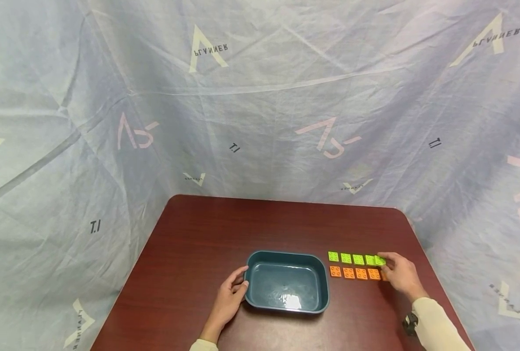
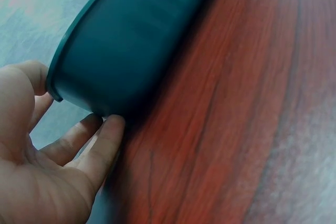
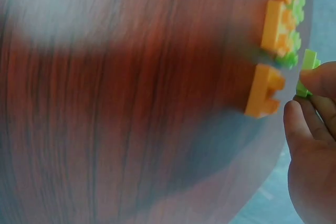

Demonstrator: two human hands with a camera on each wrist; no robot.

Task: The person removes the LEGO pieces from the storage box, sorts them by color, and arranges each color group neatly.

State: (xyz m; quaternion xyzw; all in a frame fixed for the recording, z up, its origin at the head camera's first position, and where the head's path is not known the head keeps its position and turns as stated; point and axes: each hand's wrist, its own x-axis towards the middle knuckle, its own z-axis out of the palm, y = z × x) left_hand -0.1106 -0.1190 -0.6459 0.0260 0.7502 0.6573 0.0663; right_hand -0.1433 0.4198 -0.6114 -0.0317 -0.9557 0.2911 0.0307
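Observation:
My left hand (image 1: 228, 301) holds the left end of a dark teal rectangular tub (image 1: 287, 258). In the left wrist view, the thumb is at the rim of the tub (image 2: 121, 51) and fingertips touch its outer wall low down. My right hand (image 1: 402, 274) pinches a lime green toy building brick (image 1: 380, 261) between thumb and fingers at the right end of a green row. The right wrist view shows this green brick (image 3: 310, 59) lifted at the fingertips. Just below the hand, an orange brick (image 3: 262, 92) at the end of its row is partly covered in the head view.
Right of the tub lie two rows of bricks, green ones (image 1: 345, 258) behind and orange ones (image 1: 349, 273) in front. All stand on a dark red wooden table (image 1: 207, 234). Grey printed cloth (image 1: 260, 122) hangs around its back and sides.

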